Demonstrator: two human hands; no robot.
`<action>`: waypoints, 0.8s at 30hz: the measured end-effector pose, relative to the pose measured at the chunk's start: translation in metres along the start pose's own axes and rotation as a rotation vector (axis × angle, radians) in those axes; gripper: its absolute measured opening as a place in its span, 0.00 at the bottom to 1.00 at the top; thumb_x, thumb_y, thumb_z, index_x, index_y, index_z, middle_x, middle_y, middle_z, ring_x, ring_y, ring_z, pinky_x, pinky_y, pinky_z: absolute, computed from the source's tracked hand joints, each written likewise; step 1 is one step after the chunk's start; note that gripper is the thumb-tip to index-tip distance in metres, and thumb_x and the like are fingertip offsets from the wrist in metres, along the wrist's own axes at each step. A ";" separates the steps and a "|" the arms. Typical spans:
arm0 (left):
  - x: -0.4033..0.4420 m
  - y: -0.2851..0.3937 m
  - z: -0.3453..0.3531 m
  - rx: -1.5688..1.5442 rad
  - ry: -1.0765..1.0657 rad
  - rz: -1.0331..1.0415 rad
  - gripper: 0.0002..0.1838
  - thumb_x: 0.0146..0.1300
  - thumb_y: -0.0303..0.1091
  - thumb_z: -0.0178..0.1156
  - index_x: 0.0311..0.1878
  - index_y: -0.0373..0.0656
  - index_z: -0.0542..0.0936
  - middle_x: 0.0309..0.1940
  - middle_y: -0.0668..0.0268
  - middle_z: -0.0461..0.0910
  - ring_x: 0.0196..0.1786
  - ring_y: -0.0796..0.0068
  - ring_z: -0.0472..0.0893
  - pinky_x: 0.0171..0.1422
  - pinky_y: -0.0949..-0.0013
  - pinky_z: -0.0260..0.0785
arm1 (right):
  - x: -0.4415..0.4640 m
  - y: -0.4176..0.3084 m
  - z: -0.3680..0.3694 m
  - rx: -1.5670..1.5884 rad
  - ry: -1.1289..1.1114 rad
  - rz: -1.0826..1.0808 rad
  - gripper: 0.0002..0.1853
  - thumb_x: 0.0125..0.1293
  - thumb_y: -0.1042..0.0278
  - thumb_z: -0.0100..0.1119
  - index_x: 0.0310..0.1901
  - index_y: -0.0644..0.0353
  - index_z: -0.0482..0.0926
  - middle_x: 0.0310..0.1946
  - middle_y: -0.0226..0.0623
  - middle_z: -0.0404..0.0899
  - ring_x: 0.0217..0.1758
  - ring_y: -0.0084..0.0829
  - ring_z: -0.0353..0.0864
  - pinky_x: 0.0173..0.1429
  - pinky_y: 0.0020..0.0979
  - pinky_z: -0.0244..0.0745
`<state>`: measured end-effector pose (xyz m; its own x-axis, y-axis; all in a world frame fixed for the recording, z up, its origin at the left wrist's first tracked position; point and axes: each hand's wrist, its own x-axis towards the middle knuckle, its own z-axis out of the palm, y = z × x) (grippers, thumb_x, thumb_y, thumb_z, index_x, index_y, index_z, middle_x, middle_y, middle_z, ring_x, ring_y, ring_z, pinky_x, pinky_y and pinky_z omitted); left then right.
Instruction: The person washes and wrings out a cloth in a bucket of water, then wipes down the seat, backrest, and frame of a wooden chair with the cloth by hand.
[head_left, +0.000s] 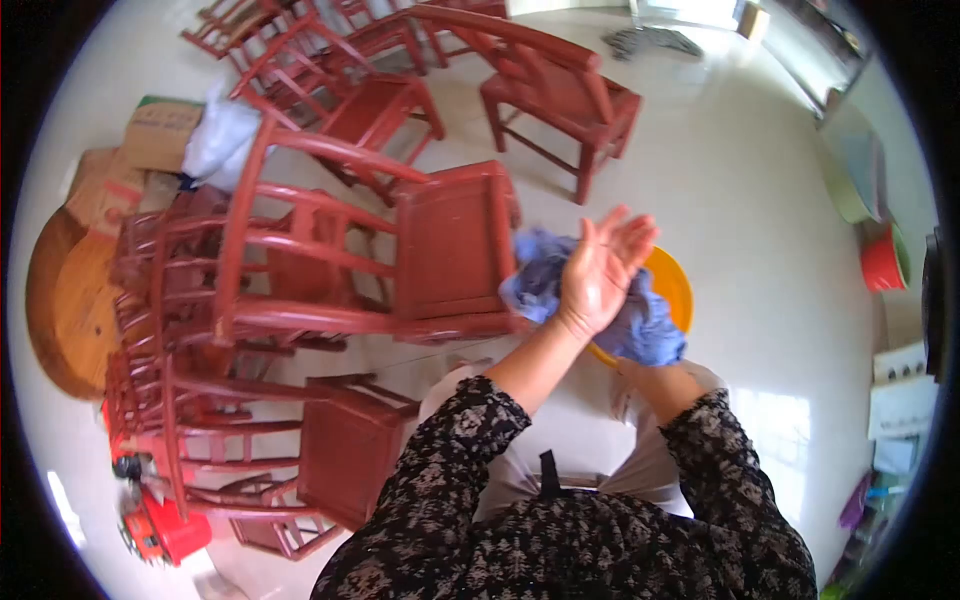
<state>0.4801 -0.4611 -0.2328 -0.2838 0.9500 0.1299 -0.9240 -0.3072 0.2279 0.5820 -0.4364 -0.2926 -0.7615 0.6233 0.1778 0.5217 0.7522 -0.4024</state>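
Observation:
My left hand [603,270] is raised palm up, its fingers apart and nothing in them. Around and behind it is a crumpled blue cloth [640,325], with another bunched part of blue-grey cloth [536,275] showing on its left side. The cloth covers my right hand [655,350], so its fingers are hidden; only the wrist shows below. Partly behind the cloth stands a yellow basin [673,283] on the floor. Just left of the cloth is the seat of a red wooden chair [450,250].
More red wooden chairs [565,95] stand ahead and to the left, some stacked. A round wooden board [80,310] and cardboard [160,135] lie far left. A red bucket [883,262] stands at the right.

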 end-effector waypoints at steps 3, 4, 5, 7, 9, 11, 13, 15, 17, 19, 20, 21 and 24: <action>-0.018 0.002 0.005 -0.071 -0.055 -0.249 0.33 0.68 0.54 0.41 0.64 0.34 0.60 0.62 0.49 0.63 0.65 0.57 0.64 0.70 0.60 0.55 | 0.011 -0.018 0.001 0.035 0.091 -0.010 0.26 0.67 0.56 0.44 0.61 0.62 0.61 0.56 0.42 0.69 0.56 0.37 0.71 0.60 0.36 0.64; -0.027 0.004 0.006 -0.025 -0.041 -0.256 0.33 0.68 0.55 0.41 0.65 0.35 0.60 0.64 0.50 0.61 0.66 0.60 0.64 0.69 0.61 0.56 | 0.012 -0.023 0.001 0.015 0.101 -0.035 0.26 0.66 0.56 0.44 0.61 0.62 0.62 0.56 0.43 0.69 0.56 0.37 0.72 0.60 0.36 0.65; -0.032 0.009 0.005 -0.026 -0.043 -0.253 0.33 0.68 0.55 0.41 0.65 0.35 0.60 0.64 0.50 0.61 0.66 0.60 0.64 0.69 0.61 0.56 | 0.010 -0.025 -0.001 -0.012 0.108 -0.054 0.26 0.66 0.56 0.45 0.61 0.63 0.62 0.56 0.43 0.69 0.55 0.37 0.72 0.59 0.36 0.66; -0.046 0.021 -0.007 0.225 -0.021 -0.309 0.33 0.67 0.55 0.43 0.65 0.38 0.61 0.63 0.52 0.63 0.66 0.63 0.64 0.68 0.63 0.57 | 0.001 -0.028 -0.006 -0.075 0.117 -0.085 0.26 0.65 0.56 0.46 0.60 0.63 0.63 0.55 0.44 0.70 0.53 0.38 0.73 0.58 0.36 0.67; -0.063 0.040 -0.026 0.503 0.126 -0.352 0.32 0.65 0.55 0.47 0.63 0.40 0.63 0.60 0.56 0.68 0.62 0.66 0.68 0.62 0.64 0.62 | 0.000 -0.034 -0.010 -0.136 0.135 -0.129 0.26 0.65 0.57 0.48 0.59 0.64 0.64 0.55 0.46 0.70 0.52 0.38 0.74 0.56 0.37 0.68; -0.082 0.058 -0.045 0.693 0.367 -0.353 0.33 0.63 0.57 0.50 0.62 0.42 0.65 0.57 0.58 0.70 0.58 0.67 0.70 0.58 0.64 0.63 | 0.001 -0.042 -0.009 -0.198 0.160 -0.175 0.26 0.64 0.57 0.49 0.58 0.65 0.65 0.54 0.47 0.71 0.50 0.39 0.76 0.55 0.37 0.69; -0.102 0.068 -0.042 0.712 0.503 -0.343 0.34 0.61 0.59 0.52 0.61 0.43 0.66 0.56 0.60 0.71 0.56 0.68 0.72 0.57 0.64 0.64 | -0.002 -0.048 -0.013 -0.263 0.176 -0.215 0.26 0.63 0.57 0.50 0.57 0.66 0.66 0.54 0.48 0.71 0.48 0.39 0.77 0.54 0.37 0.70; -0.115 0.071 -0.029 0.631 0.662 -0.196 0.37 0.57 0.64 0.54 0.61 0.46 0.66 0.54 0.62 0.72 0.53 0.69 0.73 0.55 0.63 0.65 | -0.009 -0.052 -0.019 -0.340 0.192 -0.243 0.26 0.63 0.57 0.51 0.57 0.67 0.67 0.53 0.49 0.72 0.47 0.39 0.78 0.53 0.38 0.71; -0.124 0.068 -0.002 0.593 0.714 -0.156 0.40 0.55 0.67 0.53 0.62 0.47 0.64 0.53 0.63 0.71 0.54 0.67 0.73 0.56 0.60 0.66 | -0.016 -0.058 -0.020 -0.416 0.215 -0.274 0.26 0.62 0.57 0.53 0.56 0.68 0.68 0.53 0.50 0.72 0.45 0.40 0.79 0.51 0.38 0.72; -0.137 0.064 0.011 0.275 0.623 -0.128 0.38 0.57 0.69 0.48 0.60 0.48 0.65 0.54 0.63 0.69 0.57 0.65 0.69 0.61 0.62 0.63 | -0.001 -0.102 0.025 0.267 0.139 -0.423 0.23 0.63 0.53 0.52 0.53 0.61 0.72 0.53 0.49 0.72 0.44 0.44 0.79 0.49 0.40 0.73; -0.144 0.057 -0.006 0.300 0.504 0.056 0.39 0.59 0.69 0.43 0.60 0.45 0.65 0.55 0.60 0.70 0.58 0.60 0.70 0.64 0.61 0.62 | -0.004 -0.108 0.022 0.220 0.094 -0.485 0.21 0.63 0.53 0.51 0.51 0.59 0.74 0.53 0.48 0.72 0.45 0.45 0.78 0.49 0.40 0.73; -0.157 0.066 -0.003 0.225 0.472 -0.024 0.38 0.59 0.70 0.42 0.57 0.44 0.69 0.52 0.53 0.72 0.56 0.58 0.72 0.61 0.52 0.65 | -0.008 -0.115 0.015 0.172 0.048 -0.541 0.20 0.64 0.52 0.51 0.49 0.57 0.76 0.53 0.48 0.73 0.45 0.47 0.78 0.49 0.40 0.73; -0.189 0.075 -0.020 -0.012 0.346 -0.109 0.39 0.60 0.69 0.39 0.61 0.44 0.66 0.55 0.55 0.71 0.58 0.55 0.71 0.58 0.43 0.64 | 0.012 -0.133 -0.097 0.720 -0.320 -0.010 0.29 0.68 0.42 0.41 0.58 0.58 0.71 0.56 0.41 0.73 0.59 0.31 0.70 0.60 0.32 0.65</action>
<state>0.4593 -0.6628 -0.2596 -0.2519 0.9402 -0.2291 -0.9559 -0.2047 0.2107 0.5409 -0.5082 -0.1494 -0.8957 0.4430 -0.0391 0.2202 0.3654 -0.9044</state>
